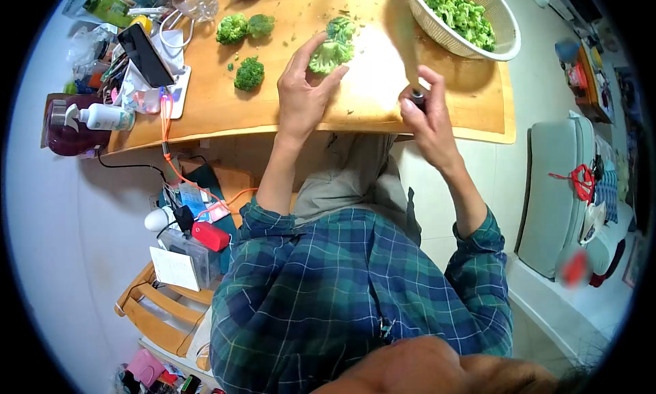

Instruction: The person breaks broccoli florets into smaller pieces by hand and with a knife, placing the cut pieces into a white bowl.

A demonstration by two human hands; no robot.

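On the wooden table (pixel 383 114), my left hand (pixel 304 97) curves its thumb and fingers around the sides of a cut broccoli piece (pixel 331 57). Another green broccoli piece (pixel 340 29) lies against it on the far side. My right hand (pixel 432 124) grips the dark handle of a knife (pixel 406 49), whose blade points away from me, to the right of the broccoli. Glare partly washes out the blade. Left of my left hand rest a broccoli floret (pixel 249 74) and, farther back, two more florets (pixel 232 29).
A cream plastic basket (pixel 509 42) of chopped broccoli stands at the back right. Along the left side are a phone (pixel 145 54), a white pump bottle (pixel 109 117), a clear cup (pixel 198 1) and an orange cable (pixel 166 124). Small green crumbs dot the tabletop.
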